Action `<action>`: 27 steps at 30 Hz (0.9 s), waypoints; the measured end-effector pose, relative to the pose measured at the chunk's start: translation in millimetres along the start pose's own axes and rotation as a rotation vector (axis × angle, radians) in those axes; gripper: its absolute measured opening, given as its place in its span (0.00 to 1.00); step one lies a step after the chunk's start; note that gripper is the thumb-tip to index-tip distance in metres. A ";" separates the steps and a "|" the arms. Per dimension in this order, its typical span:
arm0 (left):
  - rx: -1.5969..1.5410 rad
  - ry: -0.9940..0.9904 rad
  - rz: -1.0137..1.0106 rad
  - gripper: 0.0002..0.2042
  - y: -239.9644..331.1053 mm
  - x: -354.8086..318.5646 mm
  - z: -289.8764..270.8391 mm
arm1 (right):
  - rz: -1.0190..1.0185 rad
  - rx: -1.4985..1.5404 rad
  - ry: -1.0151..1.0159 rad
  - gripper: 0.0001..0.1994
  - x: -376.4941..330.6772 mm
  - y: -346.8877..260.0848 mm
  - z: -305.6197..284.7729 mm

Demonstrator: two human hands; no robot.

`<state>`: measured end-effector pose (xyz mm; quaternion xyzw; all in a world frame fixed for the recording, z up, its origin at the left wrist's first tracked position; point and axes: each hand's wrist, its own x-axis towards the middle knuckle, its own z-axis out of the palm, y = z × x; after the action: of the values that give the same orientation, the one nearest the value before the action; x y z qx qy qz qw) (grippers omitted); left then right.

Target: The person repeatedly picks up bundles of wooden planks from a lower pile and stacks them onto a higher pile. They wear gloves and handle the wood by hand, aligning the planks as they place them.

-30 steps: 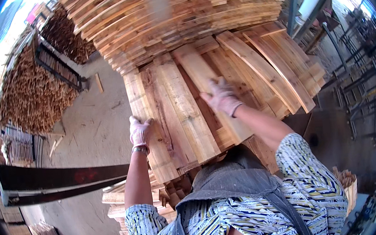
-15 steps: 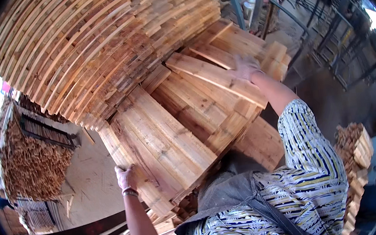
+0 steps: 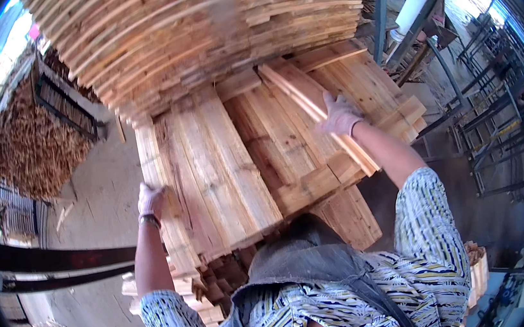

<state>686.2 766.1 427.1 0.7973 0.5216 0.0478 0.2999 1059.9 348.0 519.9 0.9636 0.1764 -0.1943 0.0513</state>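
Note:
My right hand point(image 3: 339, 116), in a light work glove, grips narrow wooden boards point(image 3: 296, 92) that lie tilted across the right part of a stacked layer. They look like two boards close together, but my hand covers part of them. My left hand point(image 3: 151, 200), also gloved, is closed at the outer edge of the leftmost board point(image 3: 149, 152); its fingertips are partly hidden. Between my hands lies a layer of flat planks point(image 3: 220, 168), side by side, with a lower, darker gap near the middle. A crosswise board point(image 3: 307, 189) runs along the near edge.
A tall wall of stacked planks point(image 3: 176, 37) rises just beyond the layer. At left are a dark metal bar point(image 3: 66, 255) and another wood pile point(image 3: 29, 135). A blue-grey post point(image 3: 380, 11) and metal racks point(image 3: 495, 111) stand at right. Short wood pieces point(image 3: 211, 314) lie below the layer.
My right hand has drawn the two separate boards close together and turned them steeper. My left hand stays at the left edge. The view has swung to the right.

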 end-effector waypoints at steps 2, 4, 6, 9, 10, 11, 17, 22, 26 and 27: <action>-0.039 0.031 0.035 0.25 3.6 7.3 -2.8 | -0.037 0.102 0.003 0.52 -13.0 -8.7 1.6; -0.009 0.047 0.020 0.26 -8.6 0.9 3.8 | -0.067 0.210 0.004 0.51 -26.2 -15.8 5.9; 0.004 0.034 -0.010 0.27 0.1 -1.5 -1.5 | -0.079 0.135 0.032 0.51 -44.0 -43.0 6.3; -0.032 0.026 -0.034 0.27 9.6 -5.6 -1.2 | -0.153 0.162 0.083 0.48 -51.5 -94.3 42.3; -0.047 0.022 -0.038 0.27 8.8 -6.2 -0.6 | -0.146 0.129 0.119 0.48 -52.1 -118.6 54.1; -0.024 0.026 -0.019 0.27 -6.0 3.7 -0.4 | -0.151 0.177 0.104 0.47 -59.5 -146.1 54.2; 0.014 0.046 0.007 0.28 -29.3 6.9 4.9 | -0.218 0.416 0.207 0.44 -30.2 -127.0 77.1; -0.053 -0.024 -0.086 0.34 -22.5 -7.6 -6.9 | -0.125 0.363 0.286 0.37 -4.9 -111.3 104.7; -0.020 0.054 -0.058 0.32 -38.7 -41.6 -3.0 | -0.502 0.406 0.461 0.27 20.9 -96.0 175.5; -0.018 0.063 -0.106 0.30 -52.5 -59.3 -11.1 | -0.522 0.331 0.439 0.29 0.3 -112.2 179.4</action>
<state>612.9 734.3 422.4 0.7640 0.5717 0.0619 0.2925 955.8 422.6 351.5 0.9001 0.3893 -0.0154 -0.1952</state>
